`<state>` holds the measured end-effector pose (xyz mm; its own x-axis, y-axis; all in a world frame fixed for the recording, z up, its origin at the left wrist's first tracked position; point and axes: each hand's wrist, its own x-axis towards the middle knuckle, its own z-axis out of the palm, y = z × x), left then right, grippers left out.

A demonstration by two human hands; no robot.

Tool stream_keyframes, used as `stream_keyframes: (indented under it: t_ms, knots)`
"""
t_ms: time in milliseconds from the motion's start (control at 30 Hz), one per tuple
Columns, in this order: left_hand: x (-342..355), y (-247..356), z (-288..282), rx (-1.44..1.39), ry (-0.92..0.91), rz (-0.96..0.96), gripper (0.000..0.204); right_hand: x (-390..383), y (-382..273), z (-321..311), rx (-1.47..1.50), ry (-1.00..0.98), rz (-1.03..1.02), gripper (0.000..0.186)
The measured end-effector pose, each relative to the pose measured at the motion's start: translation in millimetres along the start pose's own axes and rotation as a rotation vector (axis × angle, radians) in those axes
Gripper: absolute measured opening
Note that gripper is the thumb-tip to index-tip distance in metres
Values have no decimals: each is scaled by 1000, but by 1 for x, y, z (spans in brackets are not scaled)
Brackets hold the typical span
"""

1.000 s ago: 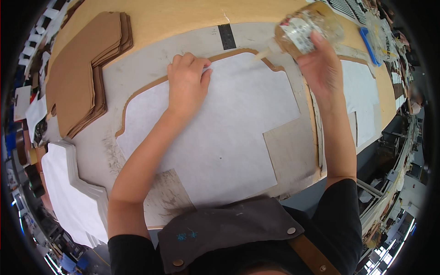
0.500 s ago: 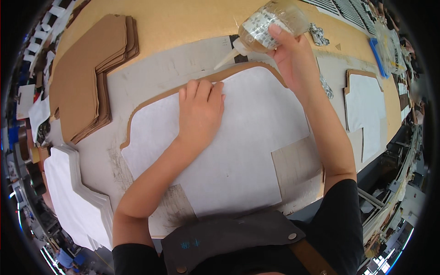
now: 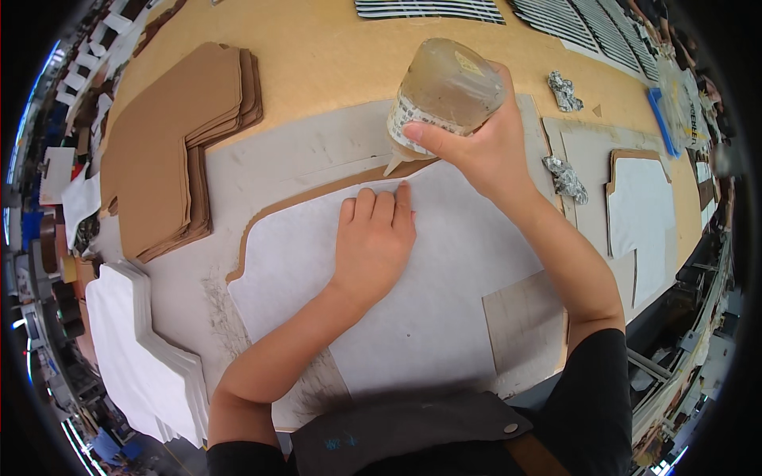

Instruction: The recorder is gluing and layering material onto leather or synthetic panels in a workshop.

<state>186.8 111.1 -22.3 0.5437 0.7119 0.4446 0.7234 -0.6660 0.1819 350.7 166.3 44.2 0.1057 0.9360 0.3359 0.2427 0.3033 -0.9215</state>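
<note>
In my right hand (image 3: 490, 155) is a translucent squeeze bottle (image 3: 448, 79) with a printed label, tipped nozzle-down. Its pale pointed nozzle (image 3: 393, 164) reaches the brown border at the far edge of a large white cut sheet (image 3: 421, 309); whether the tip touches cannot be made out. Brown board (image 3: 305, 200) shows as a narrow curved strip beyond that sheet. Flat on the white sheet lies my left hand (image 3: 375, 246), fingers stretched out and slightly apart. Its fingertips rest just short of the far edge, close to the nozzle.
Brown cut pieces (image 3: 163, 151) are stacked at the far left. Nearer on the left lies a stack of white pieces (image 3: 143, 341). To the right are crumpled foil lumps (image 3: 565, 179), another white-topped piece (image 3: 639, 202) and a blue tray (image 3: 663, 119). Black strips (image 3: 429, 9) lie at the back.
My right hand has brought the bottle lower and tilted it steeper, nozzle now at the sheet's far edge. My left hand has shifted right along that edge.
</note>
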Motion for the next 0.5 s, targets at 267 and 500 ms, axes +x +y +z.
stream_keyframes:
  t_ms: [267, 500]
  knots:
    - [2, 1, 0, 21, 25, 39, 39, 2, -5, 15, 54, -65, -4, 70]
    - [1, 1, 1, -4, 25, 26, 40, 7, -3, 11, -52, -67, -49, 69]
